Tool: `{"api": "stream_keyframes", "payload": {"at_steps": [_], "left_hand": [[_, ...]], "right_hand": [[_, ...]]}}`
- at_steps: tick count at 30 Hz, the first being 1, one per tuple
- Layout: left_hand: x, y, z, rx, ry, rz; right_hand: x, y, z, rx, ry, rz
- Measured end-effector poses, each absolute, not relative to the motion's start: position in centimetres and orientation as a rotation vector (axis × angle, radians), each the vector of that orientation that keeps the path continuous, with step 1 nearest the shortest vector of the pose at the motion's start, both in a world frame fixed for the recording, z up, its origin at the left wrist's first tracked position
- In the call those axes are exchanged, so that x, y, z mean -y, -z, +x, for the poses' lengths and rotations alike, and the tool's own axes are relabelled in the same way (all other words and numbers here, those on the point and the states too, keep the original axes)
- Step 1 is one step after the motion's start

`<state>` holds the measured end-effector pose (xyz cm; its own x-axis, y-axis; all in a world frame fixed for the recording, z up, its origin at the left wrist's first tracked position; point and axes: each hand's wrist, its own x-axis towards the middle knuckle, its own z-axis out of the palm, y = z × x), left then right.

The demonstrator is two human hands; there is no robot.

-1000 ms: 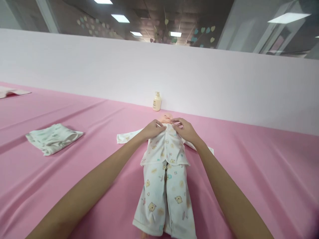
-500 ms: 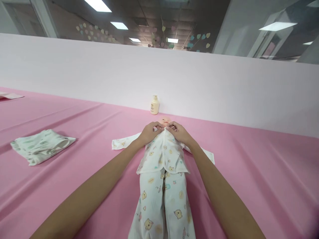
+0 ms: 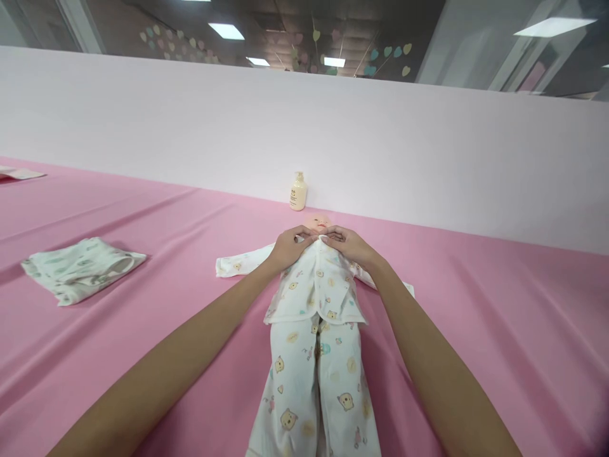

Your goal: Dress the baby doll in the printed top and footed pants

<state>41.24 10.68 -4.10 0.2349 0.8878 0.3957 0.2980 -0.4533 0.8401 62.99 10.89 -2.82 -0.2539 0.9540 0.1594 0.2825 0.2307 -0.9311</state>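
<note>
A baby doll [image 3: 318, 222] lies on its back, its head just beyond my hands. It wears a white baby jacket [image 3: 316, 285] with a bear print and matching trousers [image 3: 340, 381]. My left hand [image 3: 292, 246] pinches the jacket's neckline on the left of the front opening. From the other side, my right hand [image 3: 351, 244] pinches the neckline too, and the fingertips of both hands nearly meet under the doll's chin. The jacket sleeves are spread out to both sides. My fingers hide the fastening at the collar.
A cream pump bottle [image 3: 298, 193] stands behind the doll's head against the white wall [image 3: 428, 146]. To the left lies a folded white cloth with a green print [image 3: 85, 270]. Another flat item [image 3: 19, 173] is at the far left edge. The pink sheet [image 3: 181, 330] has wrinkles.
The camera view has tilted slightly down. Both hands stay at the jacket's neckline, the right hand's fingers shifting a little around the collar edge.
</note>
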Motion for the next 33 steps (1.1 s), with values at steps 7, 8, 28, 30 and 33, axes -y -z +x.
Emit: {"api": "stream_keyframes", "payload": {"at_steps": [7, 8, 28, 30, 33], "left_hand": [[-10.7, 4.1, 41.1, -1.102, -1.174, 1.873], [-10.7, 4.1, 41.1, -1.105, -1.168, 1.864], [-11.4, 4.7, 41.2, -1.018, -1.199, 1.885], [-11.4, 4.8, 41.2, -0.996, -1.194, 1.897], [-11.4, 4.9, 41.1, -0.962, -1.208, 1.921]], "right_hand": [[-11.1, 3.2, 62.6, 1.611, -1.059, -1.143], [-11.1, 3.3, 62.4, 1.591, -1.061, -1.14], [-10.9, 3.1, 62.2, 1.771, -0.786, -1.351], [-10.7, 2.7, 62.4, 1.792, -0.828, -1.331], [-10.3, 2.1, 63.0, 1.803, -0.956, -1.293]]}}
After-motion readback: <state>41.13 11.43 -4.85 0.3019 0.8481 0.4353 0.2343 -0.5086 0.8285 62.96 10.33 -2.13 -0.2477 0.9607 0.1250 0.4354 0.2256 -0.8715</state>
